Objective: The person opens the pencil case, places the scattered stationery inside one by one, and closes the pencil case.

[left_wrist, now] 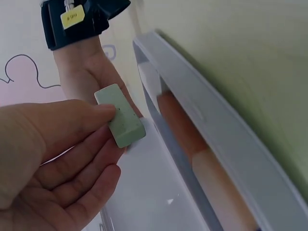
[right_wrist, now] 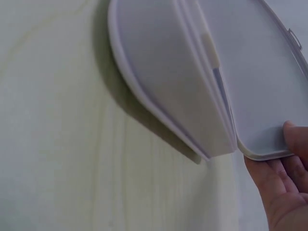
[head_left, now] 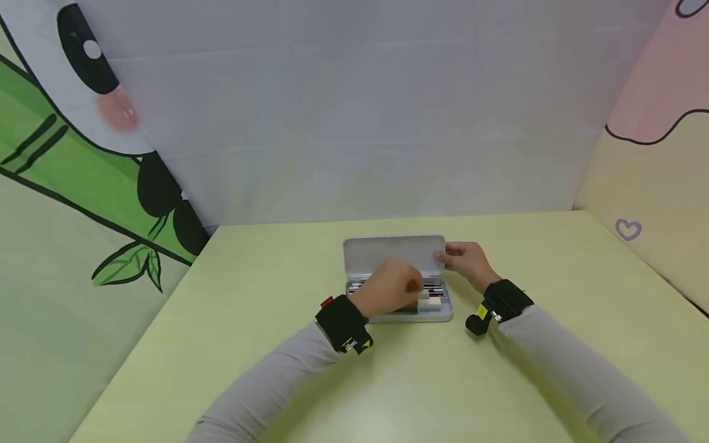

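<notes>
A white pencil case (head_left: 437, 317) lies on the table with its lid (head_left: 393, 253) raised at the back. My left hand (head_left: 392, 286) is over the case's tray and pinches a pale green eraser (left_wrist: 120, 115) between thumb and fingers. At the lid's right edge, my right hand (head_left: 467, 263) grips the rim, the thumb (right_wrist: 296, 137) on the inner face and the fingers behind. Inside the tray lie several thin pencils (head_left: 436, 288) and a white block (head_left: 430, 304). The left wrist view shows a brown piece (left_wrist: 180, 125) beyond the near wall; my left hand hides part of the tray in the head view.
The pale yellow-green table (head_left: 288, 264) stretches around the case on all sides. Behind it stands a white wall (head_left: 388, 123), with painted panels at left (head_left: 72, 141) and right (head_left: 653, 172). Black straps with cameras sit on both wrists.
</notes>
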Available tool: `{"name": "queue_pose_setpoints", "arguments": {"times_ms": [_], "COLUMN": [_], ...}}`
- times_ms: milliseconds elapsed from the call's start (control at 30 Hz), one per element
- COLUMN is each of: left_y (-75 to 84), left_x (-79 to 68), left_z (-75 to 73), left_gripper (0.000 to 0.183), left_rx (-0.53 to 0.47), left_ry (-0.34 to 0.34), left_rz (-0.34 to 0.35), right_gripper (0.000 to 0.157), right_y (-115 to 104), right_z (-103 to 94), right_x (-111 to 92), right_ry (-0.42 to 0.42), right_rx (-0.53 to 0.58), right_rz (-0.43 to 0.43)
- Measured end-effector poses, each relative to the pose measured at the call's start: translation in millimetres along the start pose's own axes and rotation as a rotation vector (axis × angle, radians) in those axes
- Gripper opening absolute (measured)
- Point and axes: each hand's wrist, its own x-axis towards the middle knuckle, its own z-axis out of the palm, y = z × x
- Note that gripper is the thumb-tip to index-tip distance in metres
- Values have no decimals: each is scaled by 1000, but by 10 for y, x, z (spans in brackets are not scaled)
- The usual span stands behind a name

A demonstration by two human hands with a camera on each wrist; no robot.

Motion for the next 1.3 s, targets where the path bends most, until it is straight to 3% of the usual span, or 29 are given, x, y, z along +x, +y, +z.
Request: {"name": "queue_pose_setpoints", "arguments": {"times_ms": [200, 400, 833, 1300], "left_y": [127, 174, 165, 163], "left_x": [24, 59, 88, 65], "left_z": [133, 199, 342, 274], "left_gripper": [7, 7, 7, 10], "left_rx": [-5, -7, 78, 79], "left_ry": [-50, -50, -68, -86], "left_rz": [30, 31, -8, -46], "right_gripper": [47, 50, 45, 45], "right_y": [99, 114, 50, 54], "right_z": [81, 70, 67, 22], "right_x": [-58, -81, -63, -2], "right_ry": [-7, -23, -4, 9], "right_rx": [48, 113, 43, 31], "right_rz": [-15, -76, -26, -29]}}
